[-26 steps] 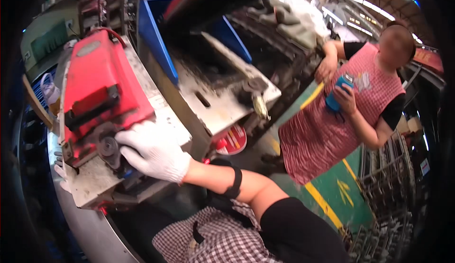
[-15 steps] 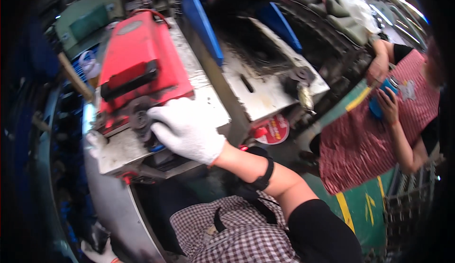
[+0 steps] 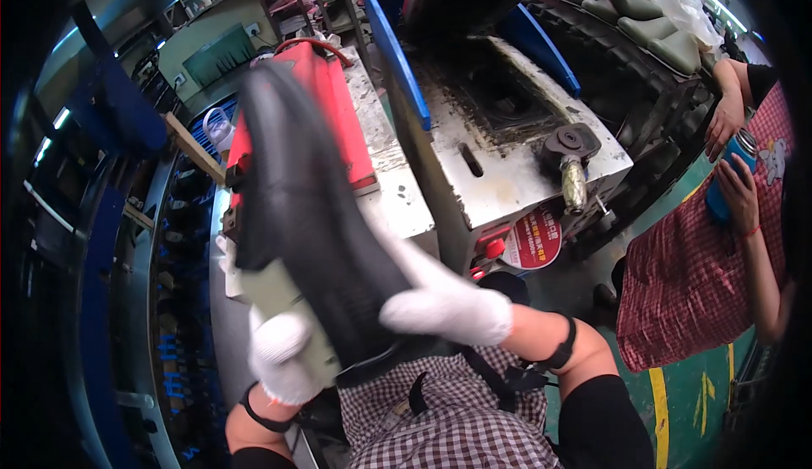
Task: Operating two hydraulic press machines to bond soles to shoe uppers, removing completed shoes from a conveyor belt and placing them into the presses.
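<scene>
A black shoe (image 3: 296, 164), blurred by motion, is held up in front of me with its toe pointing away. Pale green material that looks like a shoe last (image 3: 292, 308) shows at its near left side. My left hand (image 3: 283, 355), in a white knit glove, is closed around that green part. In a matching glove, my right hand (image 3: 444, 300) grips the shoe's right side near its close end, thumb on top and fingers partly hidden behind it. Behind the shoe stands a machine with a red cover (image 3: 342, 114), partly blocked from view.
Right of the red cover is a white machine top (image 3: 507, 190) with blue side guards (image 3: 397, 54) and a black knob with handle (image 3: 571, 143). Green lasts (image 3: 651, 25) lie at the back right. A co-worker in a red checked apron (image 3: 677, 274) holds a blue bottle (image 3: 727, 186).
My right hand has left the black knob by the red cover and now grips the shoe. My left hand has come up from the lower left with the shoe. The view has shifted.
</scene>
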Action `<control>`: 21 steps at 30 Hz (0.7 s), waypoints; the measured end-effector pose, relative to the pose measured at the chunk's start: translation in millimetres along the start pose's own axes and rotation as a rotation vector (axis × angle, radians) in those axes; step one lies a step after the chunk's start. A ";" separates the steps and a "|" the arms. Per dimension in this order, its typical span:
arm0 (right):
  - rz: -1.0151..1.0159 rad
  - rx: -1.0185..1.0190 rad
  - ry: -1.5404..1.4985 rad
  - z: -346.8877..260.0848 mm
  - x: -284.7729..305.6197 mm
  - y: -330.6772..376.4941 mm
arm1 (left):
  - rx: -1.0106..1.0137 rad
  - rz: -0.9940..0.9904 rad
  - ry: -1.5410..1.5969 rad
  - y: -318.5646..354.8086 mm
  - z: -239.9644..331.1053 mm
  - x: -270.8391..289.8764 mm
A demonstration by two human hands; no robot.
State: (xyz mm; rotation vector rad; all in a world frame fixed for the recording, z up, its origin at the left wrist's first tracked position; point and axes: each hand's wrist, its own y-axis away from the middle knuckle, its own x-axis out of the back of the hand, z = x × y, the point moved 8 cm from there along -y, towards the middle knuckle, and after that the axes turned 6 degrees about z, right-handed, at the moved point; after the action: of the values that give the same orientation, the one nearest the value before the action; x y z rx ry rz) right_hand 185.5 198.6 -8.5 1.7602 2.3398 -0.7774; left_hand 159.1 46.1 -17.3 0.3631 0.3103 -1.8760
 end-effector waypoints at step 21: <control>0.574 -0.592 1.847 -95.8 393.9 -124.8 | -1.386 -0.079 -1.662 -318.7 162.8 -361.0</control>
State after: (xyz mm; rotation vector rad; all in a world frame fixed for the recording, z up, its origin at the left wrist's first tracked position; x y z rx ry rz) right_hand -35.8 559.4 -35.9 2.8214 1.5686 2.1548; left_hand -46.5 398.0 286.4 -1.9917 0.3358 -1.0611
